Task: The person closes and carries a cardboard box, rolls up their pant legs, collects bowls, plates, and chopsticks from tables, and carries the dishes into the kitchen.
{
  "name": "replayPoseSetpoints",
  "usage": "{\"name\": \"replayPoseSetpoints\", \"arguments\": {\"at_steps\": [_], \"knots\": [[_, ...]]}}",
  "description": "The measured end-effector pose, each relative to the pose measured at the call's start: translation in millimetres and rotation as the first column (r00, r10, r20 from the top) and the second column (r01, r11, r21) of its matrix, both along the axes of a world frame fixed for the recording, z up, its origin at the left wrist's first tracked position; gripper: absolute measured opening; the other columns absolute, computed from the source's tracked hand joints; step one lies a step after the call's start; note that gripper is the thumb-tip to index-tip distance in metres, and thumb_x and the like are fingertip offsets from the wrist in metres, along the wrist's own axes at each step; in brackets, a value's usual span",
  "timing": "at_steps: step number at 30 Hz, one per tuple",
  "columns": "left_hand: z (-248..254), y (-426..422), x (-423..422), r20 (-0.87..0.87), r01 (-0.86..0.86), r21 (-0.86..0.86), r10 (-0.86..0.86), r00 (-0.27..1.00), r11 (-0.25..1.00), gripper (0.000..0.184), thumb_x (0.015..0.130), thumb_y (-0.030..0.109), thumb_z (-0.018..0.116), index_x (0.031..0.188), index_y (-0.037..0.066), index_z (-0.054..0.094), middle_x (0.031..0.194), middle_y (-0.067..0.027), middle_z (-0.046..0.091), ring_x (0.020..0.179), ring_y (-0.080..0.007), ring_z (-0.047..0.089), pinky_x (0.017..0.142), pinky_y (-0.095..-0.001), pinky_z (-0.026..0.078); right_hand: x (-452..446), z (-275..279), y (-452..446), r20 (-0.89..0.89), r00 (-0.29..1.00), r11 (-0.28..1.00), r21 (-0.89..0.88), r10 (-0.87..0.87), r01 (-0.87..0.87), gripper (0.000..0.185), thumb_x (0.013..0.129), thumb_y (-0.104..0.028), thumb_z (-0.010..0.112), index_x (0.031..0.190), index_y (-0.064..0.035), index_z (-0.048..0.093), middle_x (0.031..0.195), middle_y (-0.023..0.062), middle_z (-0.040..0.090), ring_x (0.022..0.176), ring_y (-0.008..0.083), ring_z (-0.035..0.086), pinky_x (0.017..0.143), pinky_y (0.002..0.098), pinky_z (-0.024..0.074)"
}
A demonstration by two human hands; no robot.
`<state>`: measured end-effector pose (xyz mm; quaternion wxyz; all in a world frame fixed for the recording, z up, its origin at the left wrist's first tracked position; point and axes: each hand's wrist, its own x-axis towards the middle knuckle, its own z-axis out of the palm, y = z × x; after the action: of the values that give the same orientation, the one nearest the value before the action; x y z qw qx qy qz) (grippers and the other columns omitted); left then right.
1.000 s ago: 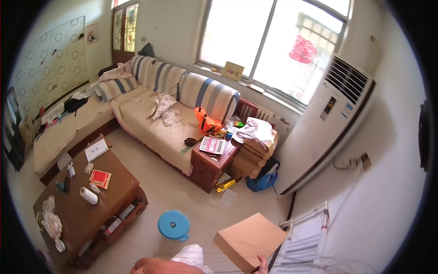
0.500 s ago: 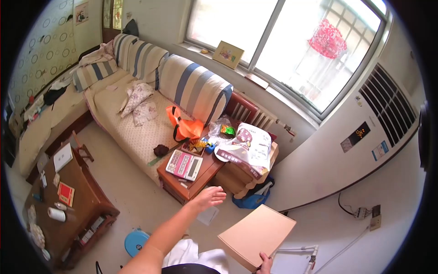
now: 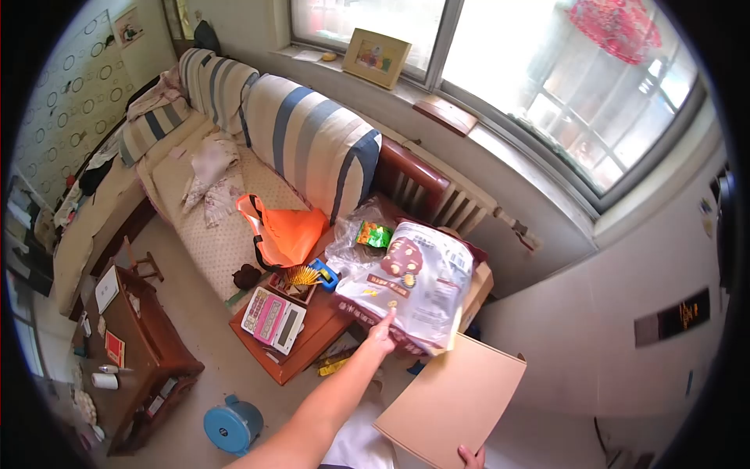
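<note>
1. Our right grip (image 3: 471,458) is closed on the lower edge of a flat cardboard box (image 3: 449,402), which we hold tilted with its broad plain face showing.
2. Our left grip (image 3: 381,334) touches the near edge of a large printed bag (image 3: 426,273); one digit lies over the edge, but the others are hidden, so we cannot tell whether it is closed.
3. We see the bag lying partly over the wooden desk (image 3: 319,332), with the flat box just below its right-hand end.
4. On the desk we have a pink-and-white calculator (image 3: 273,319), and near it a blue tape dispenser (image 3: 324,275).
5. Beside the bag we see clear plastic (image 3: 348,244) and a green packet (image 3: 374,234).
6. To the left, an orange bag (image 3: 289,234) stands open by the sofa (image 3: 199,227).
7. Down on the floor (image 3: 183,320), we see a round blue container (image 3: 233,428).
</note>
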<state>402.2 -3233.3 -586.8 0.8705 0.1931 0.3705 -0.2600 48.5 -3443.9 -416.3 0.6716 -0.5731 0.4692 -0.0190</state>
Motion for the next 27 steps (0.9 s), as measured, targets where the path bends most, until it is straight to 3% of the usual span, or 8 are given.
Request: {"name": "replayPoseSetpoints", "arguments": {"at_steps": [2, 4, 8, 11, 15, 18, 22, 27], "knots": [[24.7, -27.7, 35.3, 0.095, -0.106, -0.166, 0.123, 0.988, 0.98, 0.028, 0.089, 0.015, 0.062, 0.115, 0.007, 0.055, 0.109, -0.0093, 0.063, 0.099, -0.0236, 0.061, 0.087, -0.0411, 0.048, 28.5, 19.9, -8.6, -0.02, 1.0, 1.0, 0.002, 0.01, -0.01, 0.067, 0.079, -0.009, 0.071, 0.137, -0.0012, 0.038, 0.131, 0.0157, 0.049, 0.117, 0.027, 0.05, 0.097, 0.0371, 0.0432], [71.7, -52.6, 75.9, 0.278, -0.053, -0.348, 0.157, 0.948, 0.936, 0.034, 0.089, 0.011, 0.058, 0.121, 0.001, 0.051, 0.118, -0.0107, 0.059, 0.11, -0.0235, 0.054, 0.103, -0.0414, 0.038, 40.5, 10.7, -33.7, -0.073, 0.996, 0.997, 0.067, 0.041, -0.036, 0.066, 0.08, -0.011, 0.07, 0.137, -0.0015, 0.038, 0.13, 0.0156, 0.049, 0.116, 0.0276, 0.051, 0.096, 0.038, 0.0444], [171.5, -85.1, 123.9, 0.417, -0.055, -0.388, 0.228, 0.88, 0.92, 0.036, 0.088, 0.014, 0.061, 0.12, 0.0, 0.051, 0.11, -0.0097, 0.062, 0.101, -0.0196, 0.059, 0.095, -0.0362, 0.047, 99.8, 38.4, -47.5, -0.09, 0.996, 0.967, 0.254, 0.013, 0.01, 0.063, 0.084, -0.018, 0.066, 0.138, -0.0022, 0.037, 0.131, 0.0147, 0.049, 0.115, 0.029, 0.052, 0.093, 0.0419, 0.048], [237.2, -84.1, 92.7, 0.525, 0.161, -0.173, -0.047, 0.85, 0.972, 0.04, 0.092, 0.015, 0.055, 0.13, 0.004, 0.045, 0.116, -0.0057, 0.058, 0.105, -0.0142, 0.058, 0.087, -0.0295, 0.051, 157.4, 22.1, -48.1, -0.067, 0.998, 0.944, 0.329, -0.009, 0.03, 0.051, 0.085, -0.019, 0.062, 0.129, -0.0006, 0.045, 0.12, 0.0206, 0.057, 0.106, 0.0312, 0.058, 0.084, 0.0419, 0.051], [213.8, -63.0, 28.5, 0.579, 0.418, -0.189, -0.243, 0.778, 0.888, 0.047, 0.09, 0.018, 0.062, 0.131, 0.006, 0.043, 0.123, -0.0026, 0.054, 0.109, -0.0122, 0.055, 0.079, -0.0265, 0.053, 210.9, -150.8, -86.4, 0.27, 0.954, 0.882, 0.409, 0.126, -0.232, 0.065, 0.087, -0.048, 0.055, 0.134, -0.0053, 0.042, 0.131, 0.0126, 0.052, 0.118, 0.0291, 0.051, 0.099, 0.0448, 0.0422], [148.9, -55.4, -19.5, 0.375, 0.369, -0.173, -0.285, 0.882, 0.913, 0.053, 0.088, 0.019, 0.065, 0.133, 0.003, 0.042, 0.127, -0.0055, 0.053, 0.116, -0.018, 0.052, 0.097, -0.0367, 0.044, 224.6, -165.6, -91.9, 0.23, 0.958, 0.841, 0.472, 0.17, -0.263, 0.064, 0.088, -0.048, 0.054, 0.134, -0.005, 0.043, 0.132, 0.0127, 0.051, 0.117, 0.0294, 0.051, 0.099, 0.0447, 0.0427], [79.1, -26.4, -57.7, 0.103, 0.163, -0.023, -0.16, 0.982, 0.986, 0.049, 0.086, 0.023, 0.068, 0.127, 0.002, 0.05, 0.119, -0.0063, 0.058, 0.109, -0.0179, 0.056, 0.095, -0.0342, 0.047, 240.4, -158.6, -86.6, 0.158, 0.964, 0.785, 0.559, 0.214, -0.266, 0.061, 0.091, -0.046, 0.051, 0.134, -0.0045, 0.043, 0.133, 0.0129, 0.049, 0.117, 0.0299, 0.051, 0.098, 0.0447, 0.0437], [66.9, 19.6, -74.5, 0.152, 0.49, 0.287, -0.544, 0.825, 0.823, 0.046, 0.082, 0.035, 0.071, 0.116, 0.004, 0.061, 0.106, -0.0064, 0.065, 0.096, -0.0148, 0.062, 0.086, -0.0313, 0.05, 255.1, -79.1, -97.0, -0.028, 0.997, 0.837, 0.545, 0.066, -0.04, 0.064, 0.093, -0.052, 0.045, 0.137, -0.0061, 0.039, 0.131, 0.0153, 0.051, 0.116, 0.0315, 0.052, 0.096, 0.0463, 0.044]]}}
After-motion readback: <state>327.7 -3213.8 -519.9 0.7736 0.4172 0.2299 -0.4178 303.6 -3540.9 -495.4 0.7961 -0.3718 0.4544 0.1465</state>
